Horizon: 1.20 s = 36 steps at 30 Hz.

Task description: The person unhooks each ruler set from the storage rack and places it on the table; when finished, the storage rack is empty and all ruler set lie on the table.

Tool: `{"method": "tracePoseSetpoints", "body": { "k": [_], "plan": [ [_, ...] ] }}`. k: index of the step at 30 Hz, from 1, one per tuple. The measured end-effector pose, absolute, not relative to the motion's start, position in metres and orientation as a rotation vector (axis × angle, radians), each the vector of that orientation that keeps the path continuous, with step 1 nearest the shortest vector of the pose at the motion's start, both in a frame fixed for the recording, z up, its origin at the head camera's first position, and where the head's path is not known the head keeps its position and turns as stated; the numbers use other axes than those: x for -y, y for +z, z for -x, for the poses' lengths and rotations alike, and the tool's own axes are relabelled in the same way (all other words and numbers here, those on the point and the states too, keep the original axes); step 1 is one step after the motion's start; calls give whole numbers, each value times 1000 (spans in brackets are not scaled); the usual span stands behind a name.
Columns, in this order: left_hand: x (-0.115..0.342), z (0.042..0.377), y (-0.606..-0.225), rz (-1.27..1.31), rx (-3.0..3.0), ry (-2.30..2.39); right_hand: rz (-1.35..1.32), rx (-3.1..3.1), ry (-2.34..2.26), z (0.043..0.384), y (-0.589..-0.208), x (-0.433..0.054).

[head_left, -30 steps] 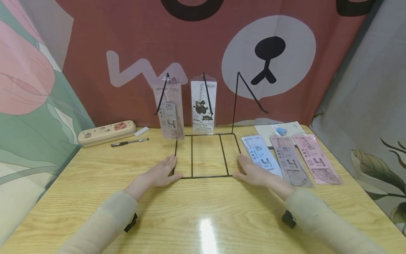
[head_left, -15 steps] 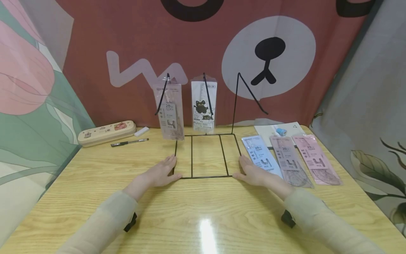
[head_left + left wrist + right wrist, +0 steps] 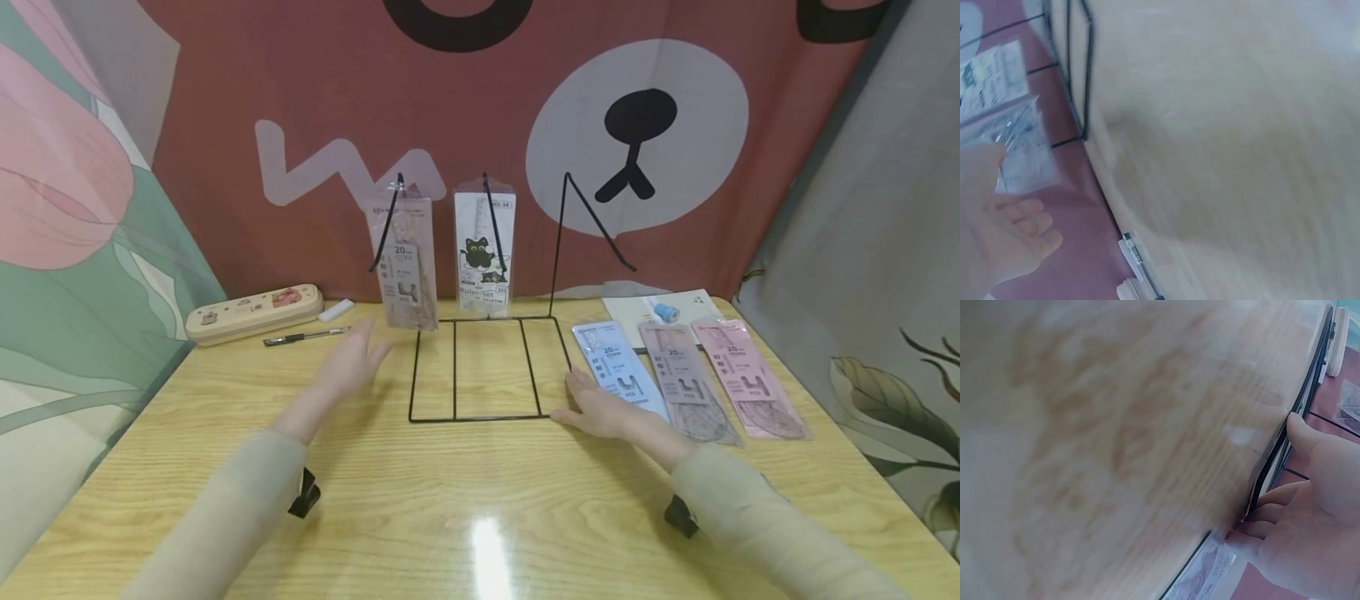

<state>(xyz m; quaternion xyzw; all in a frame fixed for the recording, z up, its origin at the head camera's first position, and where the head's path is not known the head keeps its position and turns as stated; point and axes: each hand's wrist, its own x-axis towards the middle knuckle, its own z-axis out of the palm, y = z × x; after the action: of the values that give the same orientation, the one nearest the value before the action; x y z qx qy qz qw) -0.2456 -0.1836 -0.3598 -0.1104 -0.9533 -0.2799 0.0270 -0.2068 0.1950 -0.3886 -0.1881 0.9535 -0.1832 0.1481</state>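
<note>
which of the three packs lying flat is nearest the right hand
The blue pack, leftmost of the three and right beside the right hand; the greyish-mauve pack and pink pack lie farther right.

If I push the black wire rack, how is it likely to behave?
The black wire rack is probably light and fairly stiff, being thin, straight rods. It may slide easily, since the tabletop looks smooth and shiny. Its two hanging packs would probably swing, being hung by their tops.

A black wire rack (image 3: 521,319) stands on the table (image 3: 397,508).
</note>
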Motion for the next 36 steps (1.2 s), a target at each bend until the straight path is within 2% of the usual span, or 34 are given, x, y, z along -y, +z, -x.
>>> {"method": "tracePoseSetpoints", "body": {
  "k": [6, 16, 27, 36],
  "plan": [
    [182, 262, -346, 153, 2714, -1263, 547, -2744, -531, 207, -389, -196],
    [170, 275, -341, -26, 2632, -1428, 559, -2740, -548, 206, -387, -194],
    [158, 283, -349, 2, 2702, -1578, 553, -2746, -531, 206, -387, -195],
    [159, 263, -360, 116, 2639, -1514, 540, -2737, -524, 207, -388, -195]
  ]
}}
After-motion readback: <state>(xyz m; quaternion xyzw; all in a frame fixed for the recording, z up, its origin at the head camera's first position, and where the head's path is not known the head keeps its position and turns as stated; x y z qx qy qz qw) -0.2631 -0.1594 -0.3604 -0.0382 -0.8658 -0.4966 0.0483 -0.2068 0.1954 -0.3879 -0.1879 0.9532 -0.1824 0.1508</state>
